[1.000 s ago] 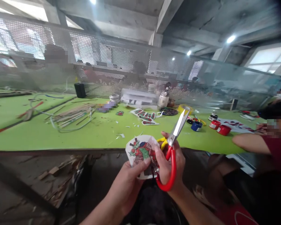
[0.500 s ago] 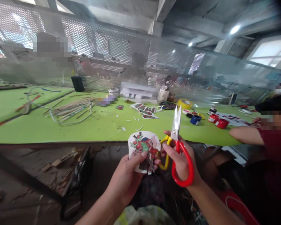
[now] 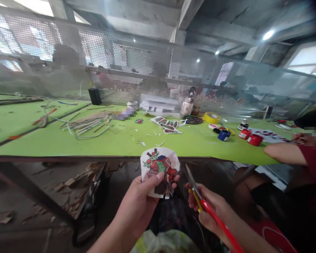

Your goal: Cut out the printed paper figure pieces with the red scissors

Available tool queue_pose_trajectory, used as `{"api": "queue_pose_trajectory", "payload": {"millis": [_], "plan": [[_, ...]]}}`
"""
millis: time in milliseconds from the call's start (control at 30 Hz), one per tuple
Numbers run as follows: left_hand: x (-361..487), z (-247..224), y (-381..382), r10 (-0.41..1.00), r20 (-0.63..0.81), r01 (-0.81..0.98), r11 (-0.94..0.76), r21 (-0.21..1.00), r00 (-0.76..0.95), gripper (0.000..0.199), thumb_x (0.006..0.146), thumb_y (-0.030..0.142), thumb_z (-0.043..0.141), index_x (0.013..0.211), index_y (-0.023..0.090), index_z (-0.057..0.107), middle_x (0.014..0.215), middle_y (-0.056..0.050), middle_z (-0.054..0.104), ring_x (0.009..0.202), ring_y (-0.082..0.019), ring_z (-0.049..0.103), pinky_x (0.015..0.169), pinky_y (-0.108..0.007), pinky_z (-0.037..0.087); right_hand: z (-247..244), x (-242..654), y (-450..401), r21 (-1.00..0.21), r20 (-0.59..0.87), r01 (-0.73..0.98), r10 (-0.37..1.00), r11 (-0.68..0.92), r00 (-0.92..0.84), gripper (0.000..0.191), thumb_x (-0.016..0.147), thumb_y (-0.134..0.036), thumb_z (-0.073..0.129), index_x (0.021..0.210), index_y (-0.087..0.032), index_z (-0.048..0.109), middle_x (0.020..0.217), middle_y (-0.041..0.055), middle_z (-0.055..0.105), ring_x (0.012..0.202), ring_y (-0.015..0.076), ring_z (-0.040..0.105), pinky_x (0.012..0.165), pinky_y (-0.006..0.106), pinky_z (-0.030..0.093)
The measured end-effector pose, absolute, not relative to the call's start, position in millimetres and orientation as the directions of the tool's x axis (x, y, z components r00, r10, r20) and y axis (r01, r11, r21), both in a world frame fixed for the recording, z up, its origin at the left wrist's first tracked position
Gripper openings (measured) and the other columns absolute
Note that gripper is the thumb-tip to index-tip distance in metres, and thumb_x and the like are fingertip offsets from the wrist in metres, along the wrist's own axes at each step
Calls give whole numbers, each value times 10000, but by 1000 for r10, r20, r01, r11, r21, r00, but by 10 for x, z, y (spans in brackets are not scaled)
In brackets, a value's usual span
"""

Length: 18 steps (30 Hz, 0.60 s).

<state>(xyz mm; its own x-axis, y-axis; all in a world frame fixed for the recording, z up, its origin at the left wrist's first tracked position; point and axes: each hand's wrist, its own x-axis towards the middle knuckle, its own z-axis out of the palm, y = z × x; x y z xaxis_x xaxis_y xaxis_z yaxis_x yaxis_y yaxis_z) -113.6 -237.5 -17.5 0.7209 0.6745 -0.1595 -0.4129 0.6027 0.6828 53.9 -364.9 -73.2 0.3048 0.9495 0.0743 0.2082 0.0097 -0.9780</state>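
My left hand grips a paper cutout with a coloured figure in red, green and black, the thumb lying on its face. The paper is held upright just below the table's front edge. To its right, my right hand is closed around a pair of scissors, one handle red and the other yellow. The blades point up and to the left, a short way from the paper and not touching it. Some fingers behind the handles are hidden.
Painted paper strips and white scraps lie on the green table. Bamboo sticks are at left. A blue paint jar, red jars and yellow tape stand at right. Another person's arm rests at far right.
My right hand has lowered and turned the scissors, so the blades now tilt leftward instead of standing upright. The paper stays in my left hand, almost in place. The camera has shifted slightly.
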Motion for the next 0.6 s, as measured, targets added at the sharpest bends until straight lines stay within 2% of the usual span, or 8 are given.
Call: {"api": "queue_pose_trajectory", "payload": {"millis": [133, 300, 467, 600], "plan": [[-1153, -166, -2421, 650, -189, -375, 624, 685, 736, 153, 830, 152, 643, 902, 48, 730, 843, -155, 742, 740, -187, 698, 736, -261, 558, -583, 451, -3698, -969, 85, 244, 984, 45, 159, 763, 714, -744, 588, 1227, -179, 582, 801, 46, 560, 666, 169, 506, 561, 268, 416], [-1129, -158, -2415, 632, -167, -373, 627, 684, 757, 132, 825, 140, 641, 872, 57, 732, 809, -144, 742, 676, -164, 685, 681, -236, 558, -483, 432, -3641, -982, 78, 180, 987, 53, 137, 812, 680, -756, 612, 1235, -165, 591, 775, 23, 523, 595, 126, 428, 511, 241, 348], [-1107, -178, -2428, 640, -191, -375, 638, 673, 745, 130, 815, 132, 654, 887, 57, 732, 831, -145, 742, 692, -167, 683, 681, -241, 561, -456, 421, -3654, -989, 118, 108, 983, 103, 141, 712, 706, -683, 662, 1229, -203, 608, 808, 11, 501, 642, 127, 426, 540, 221, 376], [-1098, -200, -2447, 634, -176, -380, 638, 670, 753, 134, 821, 137, 646, 881, 51, 730, 830, -147, 739, 675, -161, 678, 680, -239, 559, -442, 415, -3655, -981, 130, 167, 979, 103, 157, 695, 730, -675, 643, 1218, -179, 627, 825, 31, 522, 678, 151, 466, 565, 230, 424]]}}
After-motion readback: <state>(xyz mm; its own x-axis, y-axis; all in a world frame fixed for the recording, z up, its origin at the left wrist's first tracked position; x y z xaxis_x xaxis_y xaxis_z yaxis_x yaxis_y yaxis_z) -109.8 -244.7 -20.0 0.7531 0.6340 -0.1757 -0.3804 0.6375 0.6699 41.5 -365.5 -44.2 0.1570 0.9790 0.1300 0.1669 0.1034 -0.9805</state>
